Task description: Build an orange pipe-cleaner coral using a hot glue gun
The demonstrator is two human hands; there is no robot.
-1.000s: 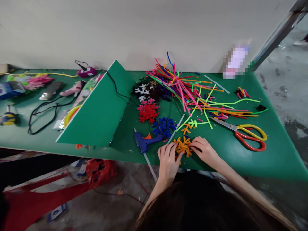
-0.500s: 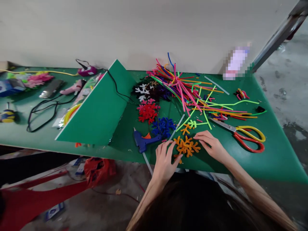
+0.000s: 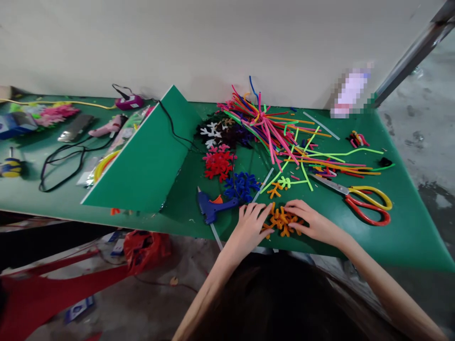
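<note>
An orange pipe-cleaner snowflake [image 3: 282, 220] lies on the green table [image 3: 408, 232] near its front edge. My left hand [image 3: 250, 227] rests on its left side, fingers stretched flat over it. My right hand [image 3: 313, 222] presses on its right side, fingers bent and touching the orange arms. A blue glue gun [image 3: 213, 207] lies just left of my left hand. Finished blue [image 3: 242, 185], red [image 3: 218, 163] and white [image 3: 209, 134] snowflakes lie behind it.
A heap of coloured pipe cleaners [image 3: 280, 135] fills the back middle. Yellow-and-red scissors [image 3: 362, 203] lie to the right. A raised green board [image 3: 149, 161] stands at the left, with a pink glue gun [image 3: 108, 129], cables and other items beyond it. A red bag [image 3: 144, 248] sits under the table.
The orange snowflake has shifted a little to the right and nearer the edge. Both hands have closed in on it again after opening away from it half a second ago.
</note>
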